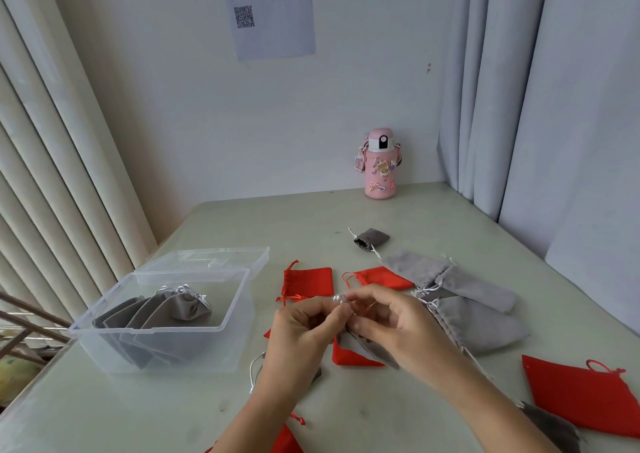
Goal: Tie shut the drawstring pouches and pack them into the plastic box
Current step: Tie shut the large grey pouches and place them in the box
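My left hand [304, 328] and my right hand [391, 317] meet above the middle of the table, both pinching the white drawstring [341, 299] of a grey pouch [367, 347] that hangs below my fingers. The clear plastic box [104, 345] stands open at the left with several tied grey pouches [162, 310] upright inside. Loose red pouches [308, 281] [381, 277] [585, 393] and grey pouches [481, 324] [478, 288] [372, 239] lie flat around my hands.
A pink bottle [380, 163] stands at the back by the wall. The box's lid [221, 257] leans open behind it. Curtains hang at both sides. More red cloth [287, 440] lies at the near edge under my left forearm.
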Motion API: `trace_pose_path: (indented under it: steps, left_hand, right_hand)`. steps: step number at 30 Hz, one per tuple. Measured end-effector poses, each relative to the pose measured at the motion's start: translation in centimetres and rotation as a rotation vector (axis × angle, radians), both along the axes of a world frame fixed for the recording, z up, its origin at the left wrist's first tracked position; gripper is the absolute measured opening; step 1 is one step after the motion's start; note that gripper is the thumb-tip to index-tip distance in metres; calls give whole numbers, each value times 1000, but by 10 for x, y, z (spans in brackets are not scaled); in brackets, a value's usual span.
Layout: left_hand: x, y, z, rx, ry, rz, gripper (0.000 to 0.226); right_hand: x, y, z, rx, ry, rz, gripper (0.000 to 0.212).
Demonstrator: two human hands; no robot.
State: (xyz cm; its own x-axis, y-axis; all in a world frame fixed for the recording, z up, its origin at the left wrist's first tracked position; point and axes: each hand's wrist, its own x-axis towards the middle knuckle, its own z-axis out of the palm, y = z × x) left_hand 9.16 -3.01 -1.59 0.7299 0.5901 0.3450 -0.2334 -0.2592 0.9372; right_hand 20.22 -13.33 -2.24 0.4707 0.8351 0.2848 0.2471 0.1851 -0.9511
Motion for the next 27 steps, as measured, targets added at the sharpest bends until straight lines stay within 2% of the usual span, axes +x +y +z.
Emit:
trace_pose_path:
  steps: [4, 13, 15, 22, 27]
  left_hand:
    - [1, -3, 1, -1, -5, -24, 25]
    - [0, -5, 1, 37, -27, -37, 20]
    - [1, -2, -3, 69, -20, -29, 25]
    - [4, 0, -11, 152, 7, -56, 24]
    - [7, 1, -15, 157, -1, -51, 38]
  right_hand:
    - [2, -1, 0, 13, -3, 16, 24]
    - [5, -1, -1, 65, 49, 39, 19]
    - [4, -1, 0, 73, 46, 46, 17]
    - [5, -3, 2, 66, 53, 71, 22]
    - [6, -2, 1, 77, 55, 29, 17]
